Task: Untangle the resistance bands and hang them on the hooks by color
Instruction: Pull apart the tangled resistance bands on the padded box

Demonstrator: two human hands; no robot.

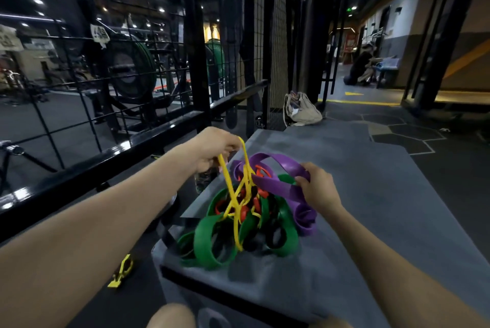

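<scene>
I am gripping the thin yellow rubber band (233,190) in my left hand (212,147), lifting it above the tangled pile on the grey padded platform (371,195) to free it, while my right hand (318,184) is pinching the wide purple rubber band (273,184) beside it, steadying the pile

Both bare forearms reach forward, left grip (214,147) raised and fisted, right grip (319,184) lower, fingers curled.

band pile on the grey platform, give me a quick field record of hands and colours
left hand: grips the yellow band, lifted above the pile
right hand: holds the purple band
pile colours: green bands, red band, black band, all tangled
support: grey platform
floor: yellow item, beside platform
hooks: not in view
</scene>
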